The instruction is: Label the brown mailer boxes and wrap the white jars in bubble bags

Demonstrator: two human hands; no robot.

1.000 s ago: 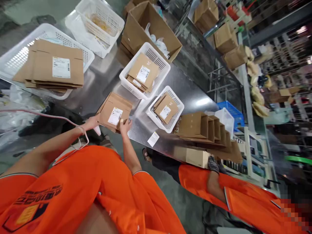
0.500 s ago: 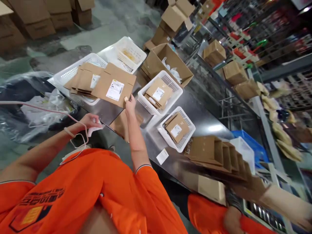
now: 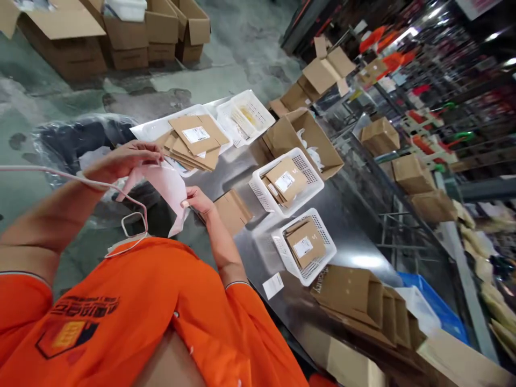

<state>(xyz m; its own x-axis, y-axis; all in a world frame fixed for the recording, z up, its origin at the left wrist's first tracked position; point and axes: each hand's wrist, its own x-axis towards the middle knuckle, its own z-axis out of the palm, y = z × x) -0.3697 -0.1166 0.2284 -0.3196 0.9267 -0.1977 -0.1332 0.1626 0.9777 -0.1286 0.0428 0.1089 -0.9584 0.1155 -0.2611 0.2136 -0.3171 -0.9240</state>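
Big concrete floor in this place, patchy and greenish grey, with a long metal table running diagonally across it. Past the table's left end there's a row of cardboard boxes on the floor, some with flaps up. Right beside that same end of the table sits a dark bin lined with clear plastic. Over on the table's right half you've got a bunch of folded boxes leaning together, and at the table's far side an open carton with white plasticky stuff inside.

Then the baskets: a long basket at the table's left end and two smaller white baskets around its middle, all holding flat brown cardboard with stickers on. One more flat piece lies by the table's near edge.

The thin pale sheet is up in the air, just off the table's near edge on the left. Paper or film, can't tell. Left hand pinches its upper end, right hand pinches its lower side, thumb against fingers. Smallest bit: a white label at the table's near edge.
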